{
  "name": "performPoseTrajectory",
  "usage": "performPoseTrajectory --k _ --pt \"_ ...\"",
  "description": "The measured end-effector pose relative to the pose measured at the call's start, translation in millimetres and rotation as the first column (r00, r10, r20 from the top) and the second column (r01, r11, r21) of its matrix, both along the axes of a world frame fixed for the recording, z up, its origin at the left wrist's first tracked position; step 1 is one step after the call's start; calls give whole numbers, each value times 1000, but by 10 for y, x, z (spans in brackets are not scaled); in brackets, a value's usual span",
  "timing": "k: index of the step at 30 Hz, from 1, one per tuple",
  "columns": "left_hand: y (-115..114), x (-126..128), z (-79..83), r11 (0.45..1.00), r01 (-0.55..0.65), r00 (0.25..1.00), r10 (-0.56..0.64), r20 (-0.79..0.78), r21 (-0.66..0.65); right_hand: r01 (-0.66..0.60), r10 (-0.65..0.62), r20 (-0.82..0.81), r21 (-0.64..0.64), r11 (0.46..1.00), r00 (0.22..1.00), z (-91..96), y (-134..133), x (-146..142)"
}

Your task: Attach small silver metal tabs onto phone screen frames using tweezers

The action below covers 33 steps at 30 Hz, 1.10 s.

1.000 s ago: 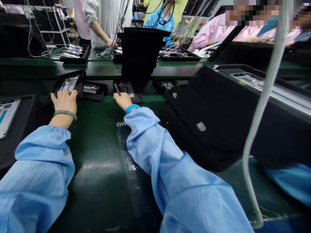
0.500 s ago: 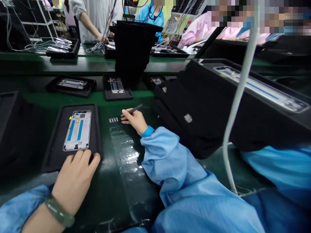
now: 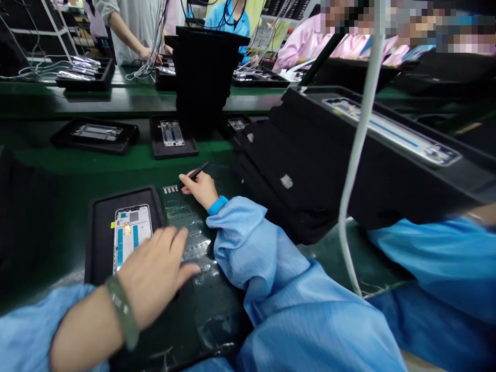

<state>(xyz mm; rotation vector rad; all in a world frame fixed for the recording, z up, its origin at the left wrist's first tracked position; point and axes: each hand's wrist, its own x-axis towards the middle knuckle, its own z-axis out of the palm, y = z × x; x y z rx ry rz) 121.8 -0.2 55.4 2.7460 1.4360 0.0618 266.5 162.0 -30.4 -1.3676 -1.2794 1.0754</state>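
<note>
1. Left hand (image 3: 157, 271), eight o'clock: thumb spread from fingers, gripping nothing visible; I cannot tell what its palm touches.
2. Phone frame (image 3: 128, 237), nearer nine, in a black tray (image 3: 101, 235): probably light, stiff yet scratch-prone; best held by its long rims. The left hand hides its lower end.
3. Right hand (image 3: 203, 188), nine o'clock: pinching a slim black tool (image 3: 200, 169) (tweezers, perhaps) beside small metal tabs (image 3: 175, 188); the tip is hard to make out.

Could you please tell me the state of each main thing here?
Left hand: open, hiding part of the phone frame
Phone frame: in the near tray, partly hidden
Near tray: lying flat, loaded
Right hand: closed on a dark tool
Dark tool: gripped, tilted
Pale pieces: in a row
Clear strip: lying flat
Tall black pile: upright
</note>
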Motion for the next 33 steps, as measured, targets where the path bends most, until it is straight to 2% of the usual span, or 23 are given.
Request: performPoseTrajectory --k 2,4,7,11,23,29,33 --pt "324 13 -73 999 24 1000 -24 -12 32 -11 11 4 4 1000 1000 -2 4 -2" --pt "569 22 -211 1000 20 999 -20 -40 -10 -17 17 2 2 1000 1000 -2 10 -4" --pt "724 28 -409 998 7 999 -10 -53 -59 -28 28 -10 -7 1000 1000 -3 17 -9" --pt "698 27 -499 998 3 999 -6 -45 -62 -53 52 -40 -23 998 998 -9 26 -26" --pt "691 34 -498 997 -15 1000 17 22 -73 -24 2 -150 -146 989 989 42 87 -58" --pt "684 59 -494 995 -27 989 40 145 -93 -117 35 -331 -232 966 943 254 62 -1" --pt "695 -22 -430 993 -62 948 92 304 -105 -210 89 -502 -190 959 860 429 -68 37"
